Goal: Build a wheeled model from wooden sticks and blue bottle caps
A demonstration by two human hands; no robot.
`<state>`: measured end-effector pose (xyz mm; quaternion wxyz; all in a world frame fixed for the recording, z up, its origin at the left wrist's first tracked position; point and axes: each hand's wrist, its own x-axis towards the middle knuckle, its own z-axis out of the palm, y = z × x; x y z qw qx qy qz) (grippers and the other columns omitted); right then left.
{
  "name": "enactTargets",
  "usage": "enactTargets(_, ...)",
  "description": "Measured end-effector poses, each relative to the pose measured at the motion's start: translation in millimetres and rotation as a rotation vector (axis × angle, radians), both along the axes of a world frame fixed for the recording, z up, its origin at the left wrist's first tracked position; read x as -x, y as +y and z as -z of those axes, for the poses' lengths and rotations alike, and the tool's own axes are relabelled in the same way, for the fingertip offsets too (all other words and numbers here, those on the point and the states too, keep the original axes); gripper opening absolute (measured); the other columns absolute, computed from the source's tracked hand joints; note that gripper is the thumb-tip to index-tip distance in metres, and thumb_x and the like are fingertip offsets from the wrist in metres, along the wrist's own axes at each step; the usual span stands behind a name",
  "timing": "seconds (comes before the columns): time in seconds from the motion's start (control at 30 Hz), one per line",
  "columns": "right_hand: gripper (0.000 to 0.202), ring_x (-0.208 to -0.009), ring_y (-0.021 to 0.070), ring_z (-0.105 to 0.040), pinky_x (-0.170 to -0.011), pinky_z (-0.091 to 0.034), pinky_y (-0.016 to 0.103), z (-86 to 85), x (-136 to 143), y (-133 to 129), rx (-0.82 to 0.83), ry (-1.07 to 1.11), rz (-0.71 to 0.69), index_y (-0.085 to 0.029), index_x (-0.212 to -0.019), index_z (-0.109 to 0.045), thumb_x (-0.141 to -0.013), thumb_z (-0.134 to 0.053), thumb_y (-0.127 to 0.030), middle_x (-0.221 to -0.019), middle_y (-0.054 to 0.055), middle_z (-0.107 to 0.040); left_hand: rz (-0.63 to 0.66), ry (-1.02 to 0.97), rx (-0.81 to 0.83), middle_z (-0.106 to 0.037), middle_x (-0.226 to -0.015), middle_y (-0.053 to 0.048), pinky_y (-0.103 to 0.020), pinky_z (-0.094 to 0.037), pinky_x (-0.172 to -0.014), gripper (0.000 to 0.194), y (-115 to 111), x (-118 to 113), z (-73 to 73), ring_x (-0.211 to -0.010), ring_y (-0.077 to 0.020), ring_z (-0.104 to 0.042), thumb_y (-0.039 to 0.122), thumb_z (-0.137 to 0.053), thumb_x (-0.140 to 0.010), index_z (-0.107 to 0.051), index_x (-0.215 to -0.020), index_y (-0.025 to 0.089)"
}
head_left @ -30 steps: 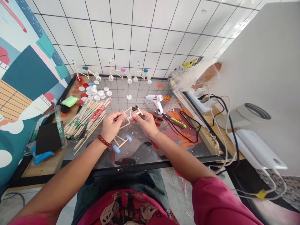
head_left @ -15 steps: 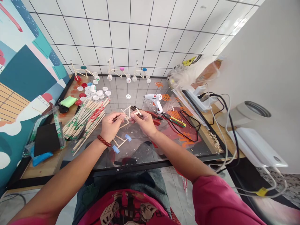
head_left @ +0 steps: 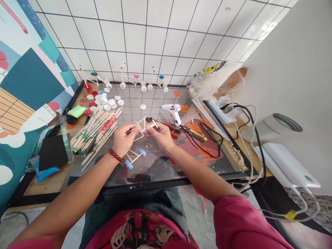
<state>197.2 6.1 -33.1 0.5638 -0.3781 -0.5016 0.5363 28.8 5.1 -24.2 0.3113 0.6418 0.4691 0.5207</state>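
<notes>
Between my two hands, over the glass tabletop, is a small frame of glued wooden sticks (head_left: pixel 141 123). My left hand (head_left: pixel 125 138) pinches it from the left, thumb and fingers closed. From the right, my right hand (head_left: pixel 161 136) grips the same frame, with a short dark-tipped stick (head_left: pixel 154 122) standing out by its fingers. Fingertips cover the joints, so I cannot see exactly where each holds. Just below my hands, a stick piece with two blue wheel-like caps (head_left: pixel 134 159) lies on the glass. A white glue gun (head_left: pixel 173 111) rests beyond my right hand.
Left of my hands lies a pile of chopsticks (head_left: pixel 95 133), with bottle caps (head_left: pixel 106 101) behind. Several stick tricycles (head_left: pixel 131 78) line the wall. Red-handled pliers (head_left: pixel 169 128), a yellow cutter (head_left: pixel 198 134) and a black cable (head_left: pixel 216 152) lie at right. A power strip (head_left: pixel 223 112) stands beyond.
The whole view has shifted slightly. Both hands keep their hold on the stick frame, with hardly any movement against the table.
</notes>
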Motion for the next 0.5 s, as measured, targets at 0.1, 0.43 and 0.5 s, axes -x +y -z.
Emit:
enactTargets(0.1, 0.037, -0.061, 0.0117, -0.060, -0.066, -0.054, 0.028, 0.8, -0.1, 0.6, -0.010, -0.004, 0.000, -0.020, -0.077, -0.069, -0.072, -0.081, -0.054, -0.069, 0.000, -0.070, -0.002, 0.005, -0.016, -0.064, -0.067, 0.000, -0.026, -0.048, -0.065, 0.020, 1.1, 0.4, 1.8, -0.064, -0.0131, -0.057, 0.035, -0.067, -0.085, -0.073, -0.076, 0.018)
enactTargets(0.43, 0.033, -0.061, 0.0115, -0.060, -0.065, -0.053, 0.027, 2.7, 0.3, 1.0, -0.019, 0.035, -0.010, -0.020, -0.077, -0.070, -0.074, -0.081, -0.050, -0.069, 0.000, -0.070, -0.009, -0.003, 0.016, -0.066, -0.068, -0.001, -0.026, -0.050, -0.064, 0.021, -0.6, -0.7, -1.8, -0.063, -0.0133, -0.059, 0.036, -0.067, -0.085, -0.073, -0.076, 0.019)
enactTargets(0.5, 0.032, -0.061, 0.0110, -0.060, -0.065, -0.052, 0.026, 1.2, -0.9, 1.5, -0.021, 0.044, -0.008, -0.020, -0.077, -0.069, -0.075, -0.081, -0.050, -0.069, 0.000, -0.069, 0.003, -0.030, 0.074, -0.067, -0.069, -0.001, -0.026, -0.051, -0.065, 0.022, -1.3, -1.2, -4.4, -0.064, -0.0138, -0.060, 0.038, -0.068, -0.084, -0.073, -0.077, 0.018)
